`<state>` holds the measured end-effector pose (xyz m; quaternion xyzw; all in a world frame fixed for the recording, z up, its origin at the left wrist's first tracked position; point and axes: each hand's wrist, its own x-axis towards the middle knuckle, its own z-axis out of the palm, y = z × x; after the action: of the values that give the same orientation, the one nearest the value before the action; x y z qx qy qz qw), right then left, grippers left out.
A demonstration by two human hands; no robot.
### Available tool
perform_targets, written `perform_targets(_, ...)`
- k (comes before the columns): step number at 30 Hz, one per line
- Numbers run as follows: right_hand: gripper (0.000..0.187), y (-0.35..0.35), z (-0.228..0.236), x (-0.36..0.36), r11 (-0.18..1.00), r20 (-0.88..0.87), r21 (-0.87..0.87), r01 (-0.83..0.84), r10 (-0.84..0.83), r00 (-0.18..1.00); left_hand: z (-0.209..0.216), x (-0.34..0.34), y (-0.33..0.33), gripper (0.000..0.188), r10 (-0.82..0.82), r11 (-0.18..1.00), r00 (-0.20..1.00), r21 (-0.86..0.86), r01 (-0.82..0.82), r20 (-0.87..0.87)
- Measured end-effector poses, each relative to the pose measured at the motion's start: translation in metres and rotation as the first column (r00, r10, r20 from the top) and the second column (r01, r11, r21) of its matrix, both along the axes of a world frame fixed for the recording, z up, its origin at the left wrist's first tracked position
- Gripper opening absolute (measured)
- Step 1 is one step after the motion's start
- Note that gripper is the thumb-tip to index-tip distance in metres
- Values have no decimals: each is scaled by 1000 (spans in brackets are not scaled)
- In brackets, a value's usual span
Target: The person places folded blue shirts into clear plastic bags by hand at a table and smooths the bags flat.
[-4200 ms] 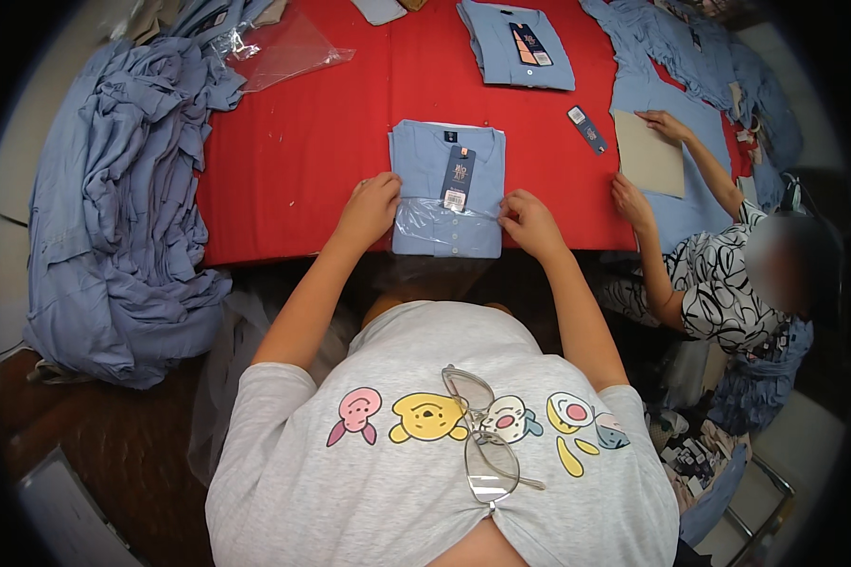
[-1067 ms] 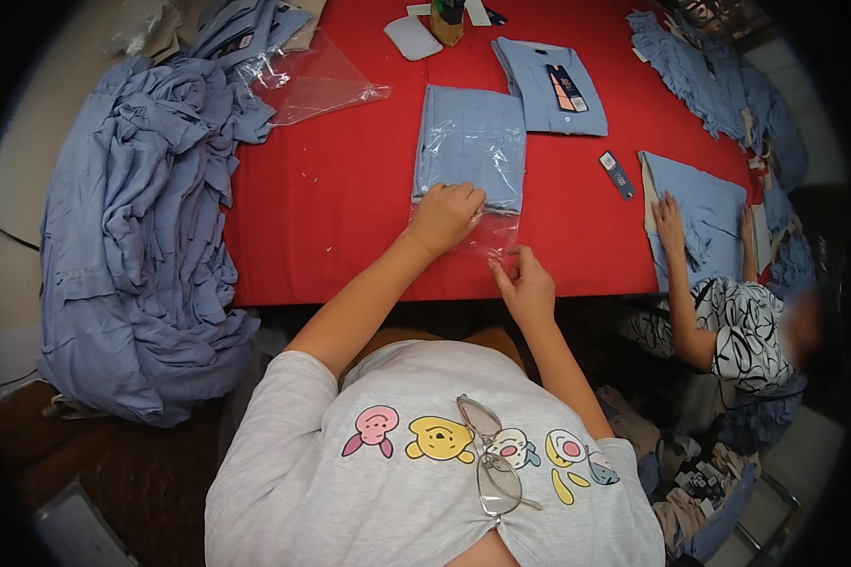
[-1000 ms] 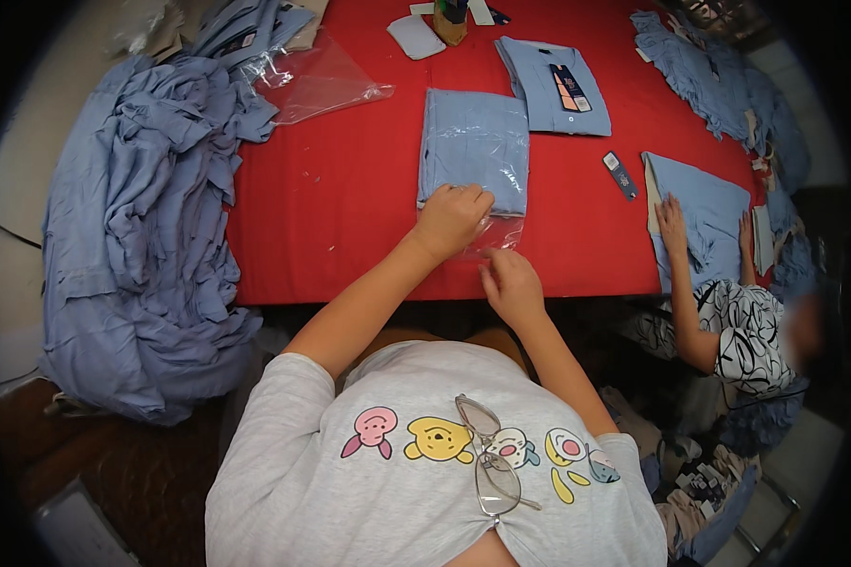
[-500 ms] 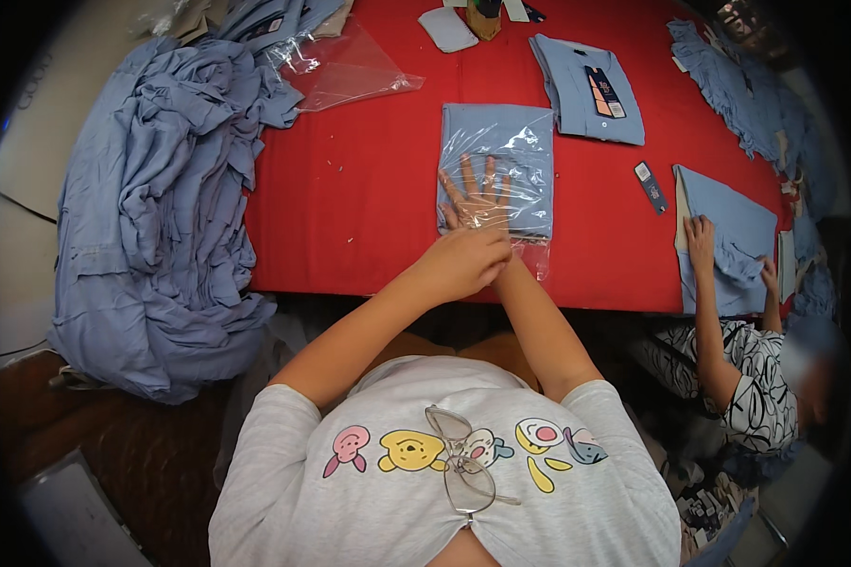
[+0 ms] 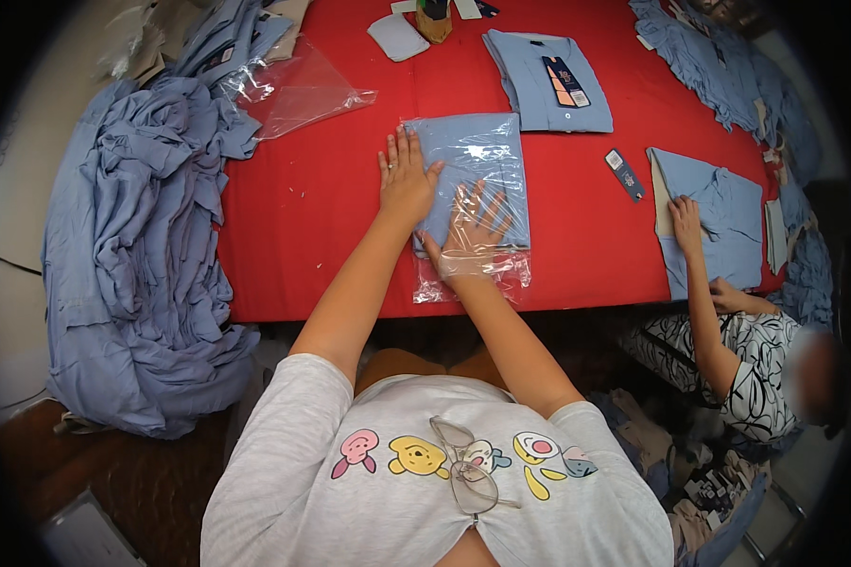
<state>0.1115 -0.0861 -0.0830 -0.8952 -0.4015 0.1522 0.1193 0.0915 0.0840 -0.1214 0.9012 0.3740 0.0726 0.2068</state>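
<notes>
A folded light-blue shirt (image 5: 477, 142) lies at the table's front edge inside a clear plastic bag (image 5: 515, 268). My right hand (image 5: 479, 222) reaches into the bag from its near end; its fingers are spread flat on the shirt under shiny film, and loose film gathers round the wrist. Along the bag's left side rests my left hand (image 5: 408, 180), its fingers stretched out away from me and its thumb toward the shirt. Neither hand grips anything.
Red cloth covers the table (image 5: 331, 208). A big heap of blue garments (image 5: 132, 246) hangs at left, beside an unused clear bag (image 5: 317, 99). Beyond my bag lies a tagged folded shirt (image 5: 584, 99). At right, a loose tag (image 5: 624, 175) lies near another person's hand (image 5: 686, 227) on blue cloth (image 5: 719, 213).
My left hand has left my right wrist and moved up to the bag's left side, opening flat. My right hand stays inside the bag, now lower on the shirt.
</notes>
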Motion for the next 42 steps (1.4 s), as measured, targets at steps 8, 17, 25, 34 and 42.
perform_targets(8, 77, -50, -59, 20, 951, 318, 192, -243, 174, 932, 45, -29, -30, 83, -263, 965, 960, 23, 262, 98)
perform_targets(17, 75, -5, -35, 32, 867, 169, 308, -391, 355, 920, 77, -91, -112, 57, -378, 923, 895, 166, 346, 236)
perform_targets(25, 65, 43, -27, 31, 847, 271, 370, -381, 294, 917, 100, -91, -92, 33, -375, 925, 887, 167, 340, 269)
perform_targets(34, 43, 87, -9, 44, 724, 204, 670, -163, 33, 979, 124, -122, -135, 28, -544, 830, 776, 69, 553, 320)
perform_targets(42, 27, 99, 4, 36, 791, 171, 609, -50, -69, 983, 120, -131, -134, 29, -480, 861, 795, 28, 507, 370)
